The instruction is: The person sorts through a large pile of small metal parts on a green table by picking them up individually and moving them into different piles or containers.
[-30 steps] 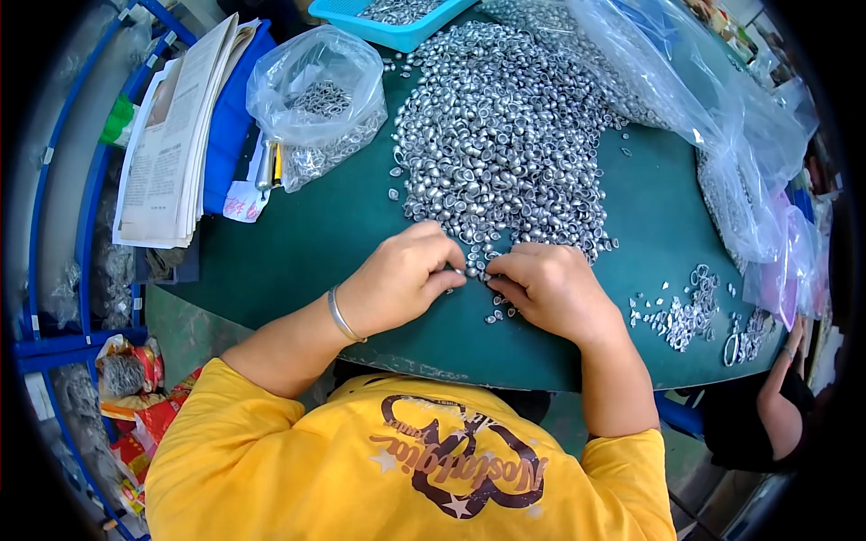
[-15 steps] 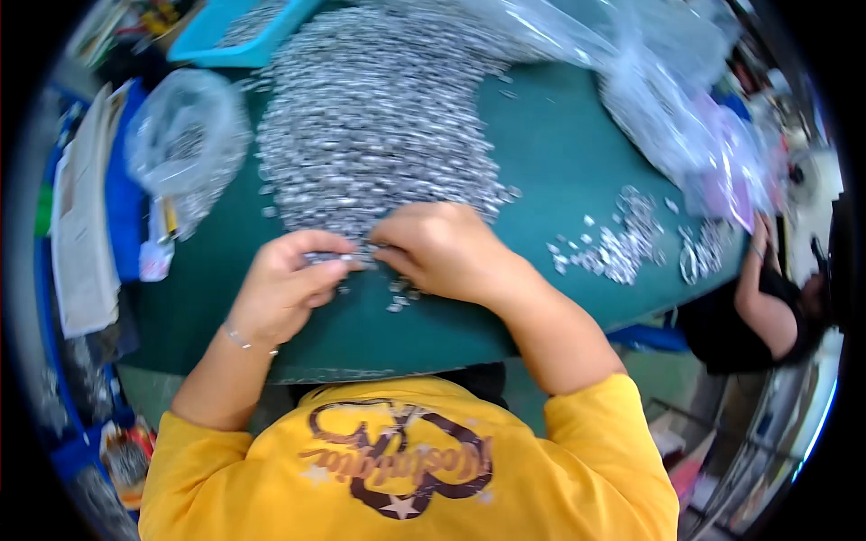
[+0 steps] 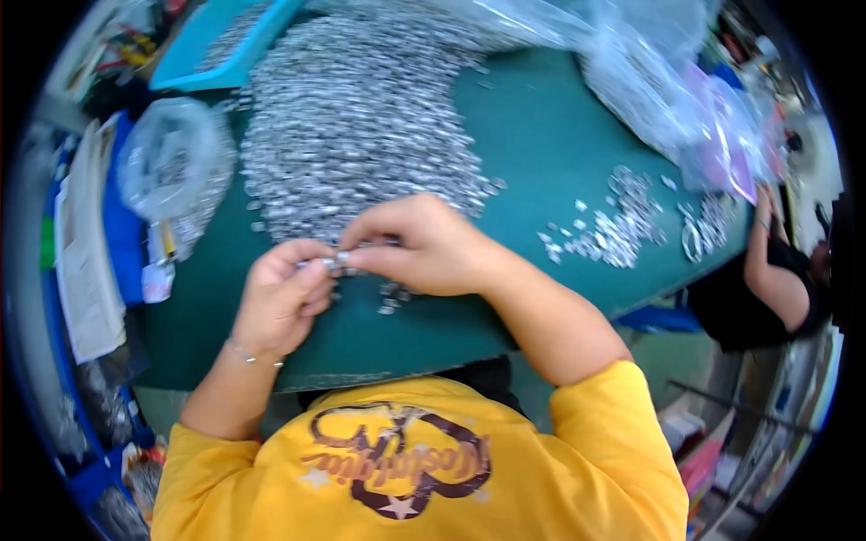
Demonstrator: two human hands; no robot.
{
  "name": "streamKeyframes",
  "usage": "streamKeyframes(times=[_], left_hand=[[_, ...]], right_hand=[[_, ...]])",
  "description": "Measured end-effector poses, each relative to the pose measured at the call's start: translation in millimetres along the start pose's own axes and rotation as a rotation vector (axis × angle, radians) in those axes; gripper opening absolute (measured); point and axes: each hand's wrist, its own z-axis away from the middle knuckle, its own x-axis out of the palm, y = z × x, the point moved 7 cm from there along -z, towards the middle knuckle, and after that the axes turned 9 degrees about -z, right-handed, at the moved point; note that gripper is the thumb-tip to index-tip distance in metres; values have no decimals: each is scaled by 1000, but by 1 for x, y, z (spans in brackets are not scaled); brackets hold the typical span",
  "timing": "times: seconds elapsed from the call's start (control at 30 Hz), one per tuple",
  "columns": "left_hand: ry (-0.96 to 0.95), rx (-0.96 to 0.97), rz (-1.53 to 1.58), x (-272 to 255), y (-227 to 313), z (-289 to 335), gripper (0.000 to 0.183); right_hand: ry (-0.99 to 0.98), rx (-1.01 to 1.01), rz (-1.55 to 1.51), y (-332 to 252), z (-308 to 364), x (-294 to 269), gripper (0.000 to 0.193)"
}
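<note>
Both hands meet at the near edge of a wide heap of small silvery metal parts (image 3: 361,117) on a green table (image 3: 532,117). In my left hand (image 3: 287,293), thumb and forefinger pinch a small metal part (image 3: 332,263). My right hand (image 3: 424,248) is closed too, its thumb and forefinger at the same piece from the right. The part's exact kind is too small to tell. Just below my right hand lie a few loose metal parts (image 3: 392,296).
A blue tray (image 3: 194,77) of parts stands far left, above an open plastic bag (image 3: 171,162). Two smaller piles (image 3: 618,234) lie on the right, below large clear plastic bags (image 3: 640,99). Another person's arm (image 3: 767,270) rests at the table's right edge.
My right hand has moved slightly left, so its fingertips now meet those of my left hand at the small part. The whole view has shifted a little.
</note>
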Motion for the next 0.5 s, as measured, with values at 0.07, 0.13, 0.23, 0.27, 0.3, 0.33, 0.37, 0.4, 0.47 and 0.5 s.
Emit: streamKeyframes(times=[0.07, 0.13, 0.23, 0.27, 0.3, 0.33, 0.37, 0.4, 0.47, 0.5], left_hand=[[-37, -5, 37, 4, 3, -1, 18], [-82, -31, 93, 9, 4, -2, 17], [-138, -2, 177, 8, 3, -2, 14], [-126, 7, 178, 5, 2, -2, 14], [-130, 14, 179, 3, 2, -1, 14], [-139, 16, 187, 3, 0, -1, 13], [-113, 15, 179, 3, 0, 0, 11], [-110, 17, 183, 5, 1, 0, 11], [-90, 16, 133, 6, 3, -1, 10], [-89, 18, 134, 7, 2, -1, 10]], right_hand=[[80, 76, -446, 1, 4, -8, 17], [-10, 87, -1008, 7, 8, -7, 13], [51, 13, -621, 5, 3, 0, 10], [161, -90, -282, 0, 4, -2, 9], [139, -67, -238, -1, 4, 3, 9], [122, -55, -101, -3, 3, 8, 9], [144, -133, 2, -9, 3, 8, 9], [167, -213, 105, -15, 4, 9, 9], [188, -306, 193, -22, 7, 9, 9], [212, -399, 280, -29, 9, 9, 9]])
